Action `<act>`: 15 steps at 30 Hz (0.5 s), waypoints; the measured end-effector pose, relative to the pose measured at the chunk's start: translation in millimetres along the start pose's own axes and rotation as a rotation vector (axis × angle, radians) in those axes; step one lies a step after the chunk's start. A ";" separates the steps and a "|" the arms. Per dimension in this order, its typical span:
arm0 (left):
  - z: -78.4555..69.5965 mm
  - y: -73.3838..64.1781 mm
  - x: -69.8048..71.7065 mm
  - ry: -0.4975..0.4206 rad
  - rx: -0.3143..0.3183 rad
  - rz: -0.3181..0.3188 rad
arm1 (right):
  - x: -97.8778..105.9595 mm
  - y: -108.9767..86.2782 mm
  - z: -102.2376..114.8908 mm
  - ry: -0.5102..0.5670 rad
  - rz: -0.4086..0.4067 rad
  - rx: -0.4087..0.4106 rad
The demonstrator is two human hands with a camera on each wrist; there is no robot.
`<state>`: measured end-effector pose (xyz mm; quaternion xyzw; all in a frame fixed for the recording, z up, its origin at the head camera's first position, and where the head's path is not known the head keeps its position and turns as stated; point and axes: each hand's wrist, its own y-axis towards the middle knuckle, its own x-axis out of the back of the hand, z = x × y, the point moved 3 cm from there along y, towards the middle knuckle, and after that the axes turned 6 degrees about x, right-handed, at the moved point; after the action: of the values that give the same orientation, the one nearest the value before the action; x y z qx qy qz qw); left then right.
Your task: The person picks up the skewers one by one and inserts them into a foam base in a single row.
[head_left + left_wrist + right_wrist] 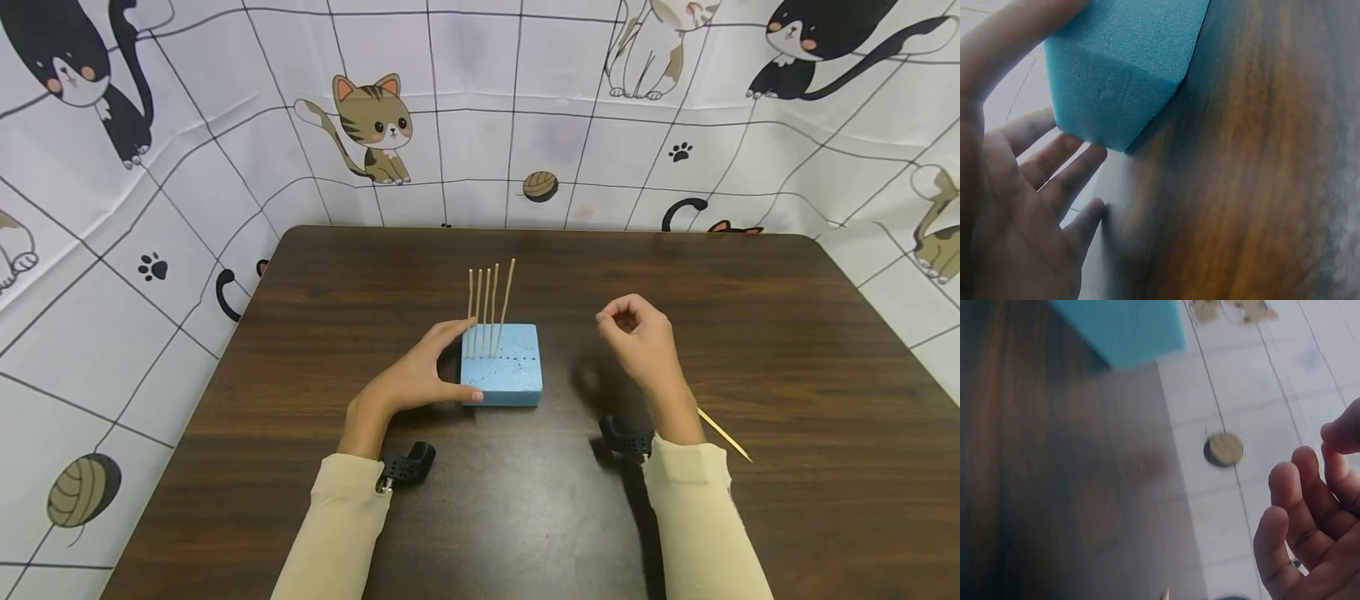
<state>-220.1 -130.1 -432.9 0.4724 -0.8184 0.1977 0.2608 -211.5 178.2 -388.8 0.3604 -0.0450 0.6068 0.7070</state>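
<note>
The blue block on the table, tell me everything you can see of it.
The blue block looks like foam: thick, roughly square on top, dark-speckled, with a row of small dark holes crossing it from left to right. Five thin sticks stand in the row's left part, the rightmost leaning most to the right; holes further right hold none. It lies flat on the dark table. The left hand grips its left side, thumb at the near face.

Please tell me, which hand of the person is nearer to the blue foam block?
The left. The left hand touches the blue foam block, thumb at its near side, fingers toward its far left corner; the right hand is apart, off to its right.
</note>
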 end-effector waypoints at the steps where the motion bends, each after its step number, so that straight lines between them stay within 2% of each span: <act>1: 0.1 -0.1 0.0 -0.001 0.001 0.000 | 3.7 -0.9 -4.6 -0.015 -0.005 -0.017; 8: 0.1 -0.5 0.3 -0.005 0.001 -0.001 | 30.1 -11.3 -29.5 -0.122 0.005 -0.136; 15: -0.2 -0.7 0.0 -0.007 0.001 -0.003 | 53.1 -25.0 -49.0 -0.226 0.123 -0.244</act>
<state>-219.4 -130.3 -432.6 0.4743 -0.8185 0.1960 0.2582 -193.8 249.6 -409.7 0.3341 -0.2193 0.5946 0.6976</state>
